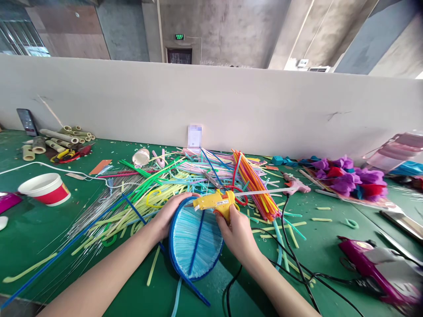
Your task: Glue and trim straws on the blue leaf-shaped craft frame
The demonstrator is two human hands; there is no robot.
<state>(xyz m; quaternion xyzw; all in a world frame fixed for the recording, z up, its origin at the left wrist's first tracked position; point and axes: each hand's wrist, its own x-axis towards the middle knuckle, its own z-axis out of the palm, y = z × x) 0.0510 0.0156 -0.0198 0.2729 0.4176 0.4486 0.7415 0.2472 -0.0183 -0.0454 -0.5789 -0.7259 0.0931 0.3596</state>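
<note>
My right hand is wrapped round the handle of a yellow hot glue gun, with a glue stick sticking out of its back. The gun's nozzle points left, at the upper rim of a light-blue oval panel made of fuzzy pipe cleaners. Dark-blue pipe cleaner edges this panel, and one dark-blue strip runs down its middle. My left hand is closed on the panel's upper left rim, its fingertips partly hidden behind it. Whether the nozzle touches the rim I cannot tell.
Loose pipe cleaners cover the green table, with an orange bundle at centre. A paper cup and bamboo pieces are left. A pink glue gun, purple flowers, a purple tool and black cables lie right.
</note>
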